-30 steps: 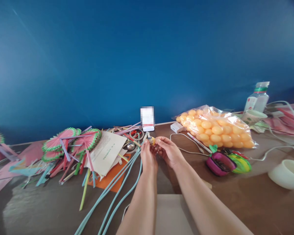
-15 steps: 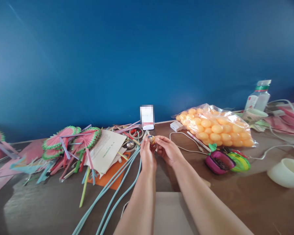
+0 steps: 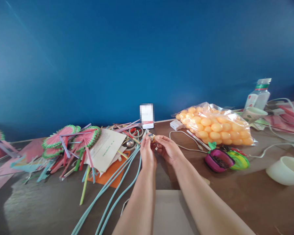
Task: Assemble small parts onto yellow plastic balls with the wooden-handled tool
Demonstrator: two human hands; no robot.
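Observation:
Both of my hands meet over the middle of the brown table (image 3: pixel 235 202). My left hand (image 3: pixel 147 151) and my right hand (image 3: pixel 167 148) pinch one small round object (image 3: pixel 152 138), shiny with an orange part, between their fingertips. It is too small to name surely. Several long pale blue tubes (image 3: pixel 117 186) run from beside my left hand toward the near edge. A small metal ball (image 3: pixel 130 143) lies just left of my hands.
Folded pink-and-green paper fans (image 3: pixel 71 138), coloured straws and a printed sheet (image 3: pixel 105 150) lie left. A bag of orange balls (image 3: pixel 215 125), purple and green fruit-shaped cases (image 3: pixel 219 160), a white cable (image 3: pixel 186 143), a white bowl (image 3: pixel 285 169), a paper cup (image 3: pixel 252 114) and a bottle (image 3: pixel 258 94) lie right.
My hands hold the same pinch on the small object, which has turned a little between the fingertips. The view has tilted slightly; nothing on the table has moved.

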